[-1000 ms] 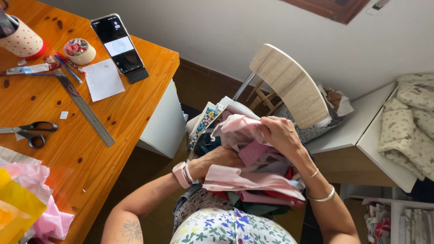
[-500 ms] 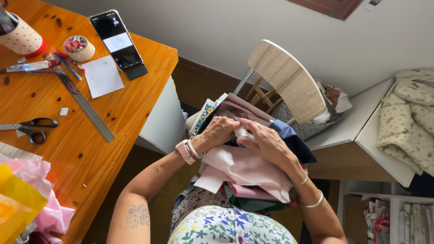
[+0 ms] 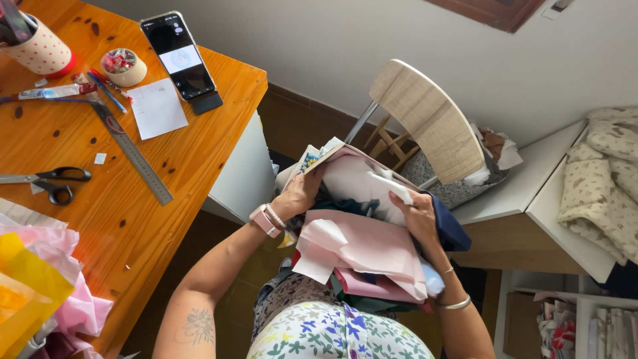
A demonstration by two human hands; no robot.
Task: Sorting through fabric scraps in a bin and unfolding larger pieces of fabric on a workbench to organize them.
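Left hand (image 3: pixel 302 193): grip clenched on the upper left edge of the fabric stack (image 3: pixel 362 246), fingers tucked under. Right hand (image 3: pixel 417 216): grip pinching a white folded piece (image 3: pixel 392 187). Stack rests on the lap: pink, white, navy layers, long axis running from upper left to lower right, beside the counter (image 3: pixel 133 219).

The stack of folded fabrics (image 3: pixel 362 246) rests on my lap, tilted up toward me. A pale pink piece (image 3: pixel 359 242) lies across the front with a darker pink one beneath it; a white piece (image 3: pixel 352 183) is raised at the back, dark teal shows in the middle, and navy blue hangs off the right edge.
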